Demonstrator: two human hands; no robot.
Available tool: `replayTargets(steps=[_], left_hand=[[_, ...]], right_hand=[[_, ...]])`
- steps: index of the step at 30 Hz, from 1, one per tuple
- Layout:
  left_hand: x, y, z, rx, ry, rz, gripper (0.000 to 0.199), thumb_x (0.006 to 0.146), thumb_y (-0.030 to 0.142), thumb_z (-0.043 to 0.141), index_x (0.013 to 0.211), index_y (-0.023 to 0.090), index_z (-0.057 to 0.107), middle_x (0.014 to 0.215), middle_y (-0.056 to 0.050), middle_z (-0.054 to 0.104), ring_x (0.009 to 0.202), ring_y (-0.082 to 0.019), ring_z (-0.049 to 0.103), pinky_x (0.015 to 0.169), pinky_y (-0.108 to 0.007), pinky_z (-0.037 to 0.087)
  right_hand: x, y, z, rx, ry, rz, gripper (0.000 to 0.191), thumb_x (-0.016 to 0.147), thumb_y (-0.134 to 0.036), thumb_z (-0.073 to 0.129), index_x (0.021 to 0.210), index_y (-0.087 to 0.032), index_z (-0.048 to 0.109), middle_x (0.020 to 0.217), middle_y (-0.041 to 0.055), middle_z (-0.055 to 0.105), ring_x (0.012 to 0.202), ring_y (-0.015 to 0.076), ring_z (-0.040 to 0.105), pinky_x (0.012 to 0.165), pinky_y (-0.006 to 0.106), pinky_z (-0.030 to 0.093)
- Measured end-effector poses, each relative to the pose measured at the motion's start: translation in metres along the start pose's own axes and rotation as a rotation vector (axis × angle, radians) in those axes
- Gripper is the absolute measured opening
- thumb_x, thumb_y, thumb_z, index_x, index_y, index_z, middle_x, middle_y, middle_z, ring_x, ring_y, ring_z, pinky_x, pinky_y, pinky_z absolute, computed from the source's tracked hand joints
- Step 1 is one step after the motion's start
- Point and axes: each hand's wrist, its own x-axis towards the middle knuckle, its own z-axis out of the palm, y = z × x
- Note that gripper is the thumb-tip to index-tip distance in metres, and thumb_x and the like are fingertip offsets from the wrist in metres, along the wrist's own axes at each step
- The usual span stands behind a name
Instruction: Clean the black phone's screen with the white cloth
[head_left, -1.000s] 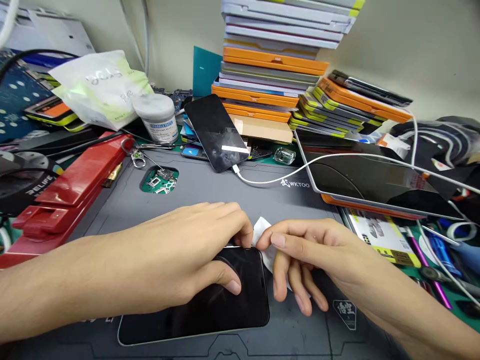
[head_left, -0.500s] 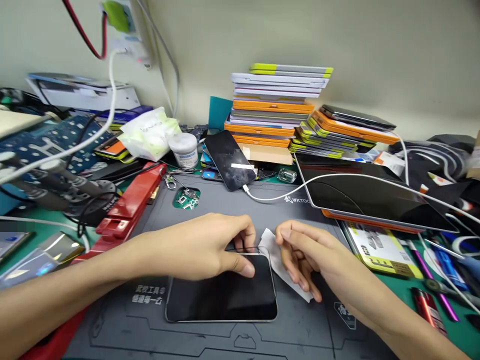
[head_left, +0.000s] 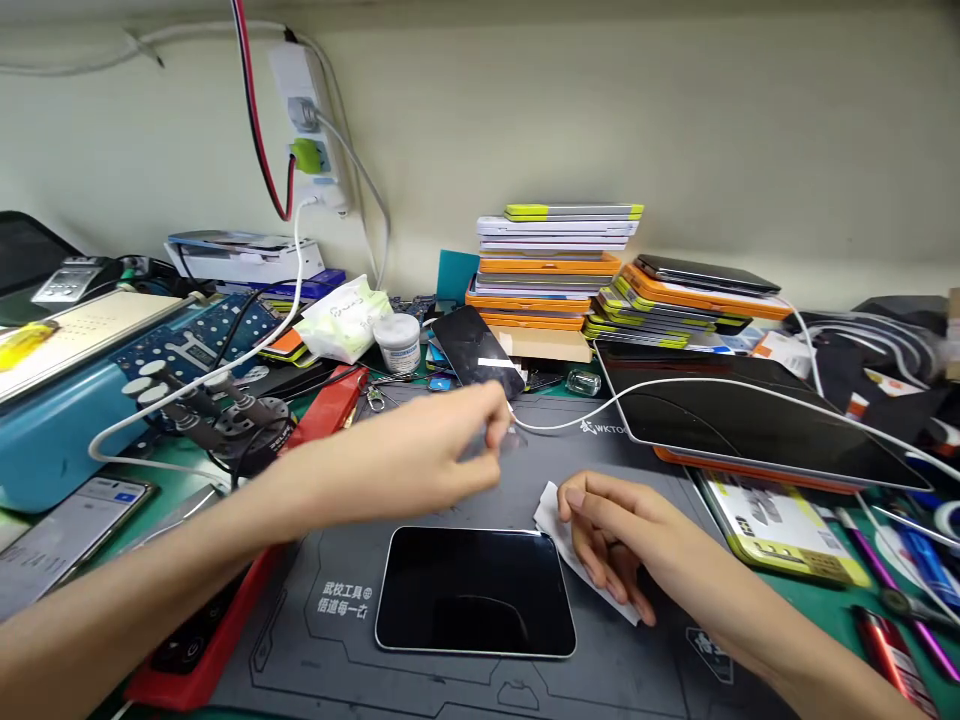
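A smartphone (head_left: 476,592) with a dark screen and pale frame lies face up on the grey work mat (head_left: 450,690). Above its far edge is my left hand (head_left: 442,450), lifted clear of it, with thumb and fingers curled into a pinch. A faint clear film (head_left: 514,438) shows at its fingertips; its outline is hard to make out. To the phone's right, my right hand (head_left: 619,535) is loosely curled, thumb against the index finger. A white paper sheet (head_left: 553,512) lies under and along its fingers, partly hidden by them.
Behind stands a stack of flat boxes (head_left: 551,255), with a second phone (head_left: 476,350) leaning before it. A tablet-like panel (head_left: 750,430) crossed by a white cable lies right. A red tool (head_left: 322,430) lines the left side, near a grey stand (head_left: 225,420).
My left hand has risen off the phone and moved toward the back, uncovering the whole screen. The right hand stays by the paper. The camera view has shifted.
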Motion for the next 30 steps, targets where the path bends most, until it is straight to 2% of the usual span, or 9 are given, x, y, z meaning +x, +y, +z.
replayTargets(steps=[4,7,9,12,15,20,24,27,30], left_hand=[[0.009,-0.011,0.032,0.061,-0.094,-0.015,0.025,0.1,0.045,0.064,0.108,0.022,0.056,0.117,-0.006,0.067,0.108,-0.025,0.062,0.097,-0.041,0.049],[0.012,-0.016,0.037,0.062,-0.071,-0.047,0.055,0.099,0.072,0.061,0.123,0.023,0.058,0.127,-0.008,0.066,0.117,-0.028,0.062,0.097,-0.041,0.051],[0.012,-0.016,0.038,0.084,-0.06,-0.04,0.061,0.101,0.076,0.056,0.129,0.022,0.058,0.132,-0.01,0.065,0.122,-0.029,0.061,0.101,-0.044,0.051],[0.009,-0.014,0.041,0.147,-0.064,0.017,0.057,0.108,0.067,0.05,0.141,0.02,0.056,0.144,-0.013,0.062,0.134,-0.032,0.056,0.114,-0.052,0.046],[0.006,-0.016,0.048,0.217,-0.065,0.083,0.055,0.111,0.051,0.054,0.156,0.02,0.047,0.157,-0.015,0.055,0.144,-0.034,0.05,0.121,-0.058,0.04],[0.012,-0.027,0.053,0.29,-0.067,0.142,0.054,0.111,0.043,0.058,0.16,0.022,0.047,0.158,-0.016,0.055,0.143,-0.035,0.054,0.119,-0.06,0.045],[0.016,-0.026,0.037,0.322,-0.012,0.164,0.053,0.111,0.046,0.059,0.158,0.025,0.05,0.163,-0.014,0.052,0.149,-0.03,0.051,0.124,-0.051,0.043],[-0.002,-0.016,0.018,0.357,0.069,0.084,0.042,0.115,0.047,0.048,0.149,0.024,0.058,0.153,-0.011,0.061,0.143,-0.028,0.058,0.123,-0.049,0.044],[-0.046,-0.007,0.015,0.395,0.128,-0.042,0.041,0.116,0.054,0.042,0.139,0.028,0.064,0.14,-0.005,0.07,0.129,-0.026,0.067,0.113,-0.046,0.052]], right_hand=[[-0.005,-0.001,-0.004,-0.143,0.085,-0.021,0.052,0.101,-0.075,0.047,0.104,-0.024,0.054,0.066,-0.0026,0.058,0.049,0.0136,0.051,0.042,0.024,0.042],[-0.011,-0.003,-0.006,-0.354,0.312,-0.153,0.05,0.106,-0.074,0.045,0.108,-0.026,0.06,0.072,-0.0008,0.059,0.059,0.0148,0.053,0.051,0.026,0.041],[-0.014,-0.004,-0.007,-0.504,0.402,-0.258,0.043,0.109,-0.066,0.048,0.109,-0.028,0.066,0.087,0.0024,0.066,0.075,0.017,0.06,0.063,0.029,0.044],[-0.013,-0.001,-0.008,-0.684,0.345,-0.362,0.029,0.109,-0.054,0.056,0.111,-0.03,0.072,0.111,0.0032,0.071,0.097,0.0206,0.065,0.08,0.033,0.047],[-0.009,0.006,-0.011,-0.811,0.262,-0.415,0.02,0.109,-0.044,0.059,0.116,-0.032,0.074,0.117,0.0021,0.069,0.106,0.0217,0.066,0.088,0.035,0.047],[-0.005,0.013,-0.013,-0.919,0.248,-0.483,0.021,0.112,-0.03,0.05,0.104,-0.025,0.07,0.108,0.0016,0.068,0.097,0.0191,0.065,0.082,0.035,0.045],[-0.009,0.007,-0.01,-0.943,0.288,-0.542,0.019,0.113,-0.029,0.051,0.102,-0.023,0.065,0.103,0.0019,0.069,0.092,0.0177,0.065,0.079,0.033,0.045],[-0.013,0.003,-0.009,-0.952,0.274,-0.601,0.019,0.115,-0.03,0.048,0.106,-0.024,0.065,0.105,0.0011,0.07,0.094,0.0154,0.067,0.079,0.03,0.047],[-0.012,0.007,-0.007,-0.996,0.192,-0.717,0.02,0.115,-0.029,0.048,0.112,-0.027,0.068,0.108,-0.0008,0.07,0.094,0.0142,0.068,0.081,0.029,0.05]])
